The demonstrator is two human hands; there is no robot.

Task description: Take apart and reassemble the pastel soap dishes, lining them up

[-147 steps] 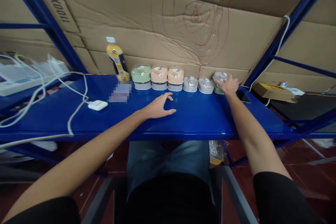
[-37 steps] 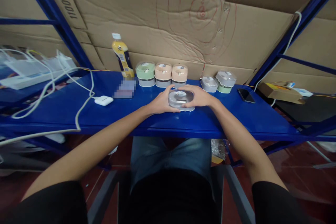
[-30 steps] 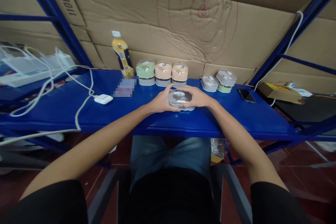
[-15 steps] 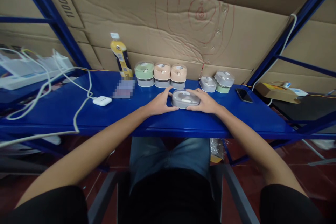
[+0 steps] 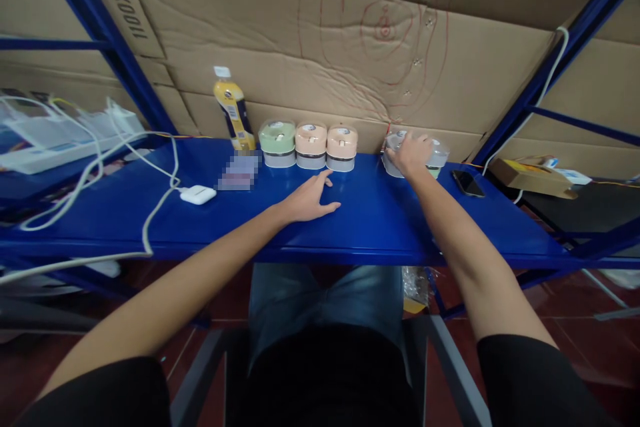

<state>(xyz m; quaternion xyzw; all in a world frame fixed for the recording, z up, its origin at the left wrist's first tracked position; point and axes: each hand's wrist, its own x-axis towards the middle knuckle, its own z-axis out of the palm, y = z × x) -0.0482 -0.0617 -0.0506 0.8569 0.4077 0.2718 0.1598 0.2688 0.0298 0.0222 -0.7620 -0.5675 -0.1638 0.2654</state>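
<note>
Jutting in nearest: two bare arms out of black short sleeves, over one pair of blue jeans (image 5: pixel 325 293) set right of and nearer than the bottle (image 5: pixel 233 110). Next, smooth glossy blue tabletop (image 5: pixel 375 227), running both sides of the bottle.

Left hand (image 5: pixel 307 199): right of the bottle and nearer, fingers and thumb spread, closest to the peach boxes. Can't tell if it rests on the tabletop.

Nearer than the bottle, left of it: 1 white rounded case (image 5: pixel 199 195), shiny hard shell, soft white cable (image 5: pixel 147 220) looping beside it. 1 black phone (image 5: pixel 469 183), flat, far right of the bottle. 1 pixelated rectangle (image 5: pixel 239 171) just in front of the bottle, unreadable.

Right hand (image 5: pixel 414 152): well right of the bottle, curled over 1 upper grey box (image 5: pixel 397 139), which sits above 1 lower grey box (image 5: pixel 393 167). Hand hides part of both; can't tell if they're fully seated.

Boxes: rounded-oval plastic, clear domed lids, pale rims. Going right from the bottle, 5 two-high columns: 1 green box (image 5: pixel 278 139) on grey, 2 peach boxes (image 5: pixel 311 140) on grey, the grey pair, 1 grey-on-green column (image 5: pixel 438 155) partly behind the fingers.

Bottle: 1, upright, yellow with dark label, white cap.

Behind it: creased brown cardboard (image 5: pixel 240 20), red hand-drawn rings.
</note>
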